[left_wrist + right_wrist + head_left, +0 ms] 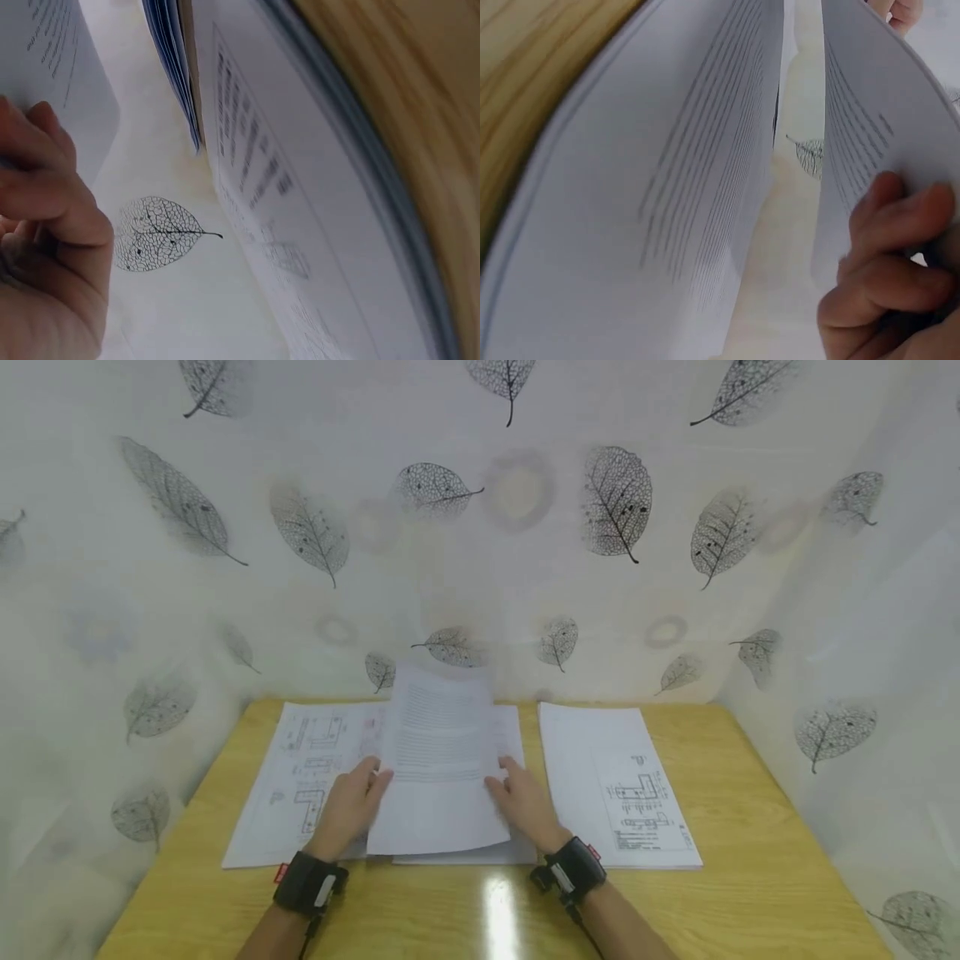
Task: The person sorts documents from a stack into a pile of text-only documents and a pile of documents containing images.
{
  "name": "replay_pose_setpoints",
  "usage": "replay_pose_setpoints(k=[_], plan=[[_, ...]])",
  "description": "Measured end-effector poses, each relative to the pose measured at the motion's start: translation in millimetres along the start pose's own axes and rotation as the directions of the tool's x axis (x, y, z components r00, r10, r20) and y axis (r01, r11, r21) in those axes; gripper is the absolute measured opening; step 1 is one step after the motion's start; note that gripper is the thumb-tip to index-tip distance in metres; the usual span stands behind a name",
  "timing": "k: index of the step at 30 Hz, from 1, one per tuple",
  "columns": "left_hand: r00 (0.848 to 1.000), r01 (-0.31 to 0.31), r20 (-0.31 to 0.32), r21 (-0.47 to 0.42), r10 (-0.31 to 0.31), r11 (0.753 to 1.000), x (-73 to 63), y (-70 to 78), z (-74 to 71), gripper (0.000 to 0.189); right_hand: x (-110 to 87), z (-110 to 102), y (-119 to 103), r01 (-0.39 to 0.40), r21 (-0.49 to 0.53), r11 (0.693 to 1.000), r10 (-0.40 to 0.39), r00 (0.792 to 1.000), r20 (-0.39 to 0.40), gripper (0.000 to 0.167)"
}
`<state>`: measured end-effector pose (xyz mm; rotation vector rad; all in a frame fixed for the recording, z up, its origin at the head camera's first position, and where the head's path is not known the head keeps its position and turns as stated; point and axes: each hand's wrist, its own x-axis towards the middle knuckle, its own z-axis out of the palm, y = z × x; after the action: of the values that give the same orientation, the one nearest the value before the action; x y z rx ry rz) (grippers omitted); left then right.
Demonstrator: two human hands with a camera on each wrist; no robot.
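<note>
Head view: held paper (438, 793) raised between left hand (351, 806) and right hand (528, 806).

Its long axis runs roughly 6 to 12 o'clock; the left hand grips its 8 o'clock edge, the right hand its 4 o'clock edge, both about equally near. Thumb and fingers on each side pinch the margin, parted only by the paper; whether one sheet or several, I cannot tell. Beneath it, a middle stack (510, 731) peeks out at 2 and 6 o'clock on the desk (442, 910). Drawing sheets (281, 810) lie towards 9 o'clock, a right stack (581, 752) towards 3. The printed lines and drawing labels are too small to read, as are the wristbands' (303, 883) red tags (281, 872).
</note>
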<state>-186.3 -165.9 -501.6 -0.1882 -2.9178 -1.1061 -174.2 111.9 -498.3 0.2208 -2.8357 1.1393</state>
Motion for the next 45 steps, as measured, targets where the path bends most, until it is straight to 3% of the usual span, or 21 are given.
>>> replay_pose_setpoints(k=[5, 9, 18, 25, 31, 45], plan=[[0.991, 0.059, 0.12, -0.008, -0.058, 0.998, 4.2, 8.4, 6.9, 0.03, -2.1, -13, 10, -0.047, -0.037, 0.998, 0.048, 0.998, 0.034, 0.038], [0.985, 0.057, 0.161, -0.006, -0.055, 0.998, 4.4, 14.1, 15.4, 0.033, -2.9, -22, 17, -0.072, -0.05, 0.996, 0.075, 0.996, 0.057, 0.019], [0.989, -0.021, 0.149, 0.042, 0.015, 0.999, 5.5, 20.6, 26.8, 0.047, -5.2, -30, 25, -0.132, -0.052, 0.99, 0.138, 0.982, 0.126, 0.022], [0.978, 0.016, 0.201, 0.155, -0.048, 0.988, 9.9, 22.7, 28.0, 0.06, -8.4, -27, 29, -0.164, 0.01, 0.986, 0.16, 0.97, 0.182, 0.013], [0.975, 0.052, 0.202, 0.202, -0.094, 0.978, 11.6, 22.3, 31.5, 0.057, -10.7, -24, 34, -0.174, -0.021, 0.985, 0.174, 0.962, 0.211, 0.016], [0.983, 0.05, 0.16, 0.248, -0.091, 0.968, 10.2, 27.6, 31.4, 0.057, -10.3, -23, 35, -0.174, -0.093, 0.98, 0.19, 0.956, 0.223, 0.019]])
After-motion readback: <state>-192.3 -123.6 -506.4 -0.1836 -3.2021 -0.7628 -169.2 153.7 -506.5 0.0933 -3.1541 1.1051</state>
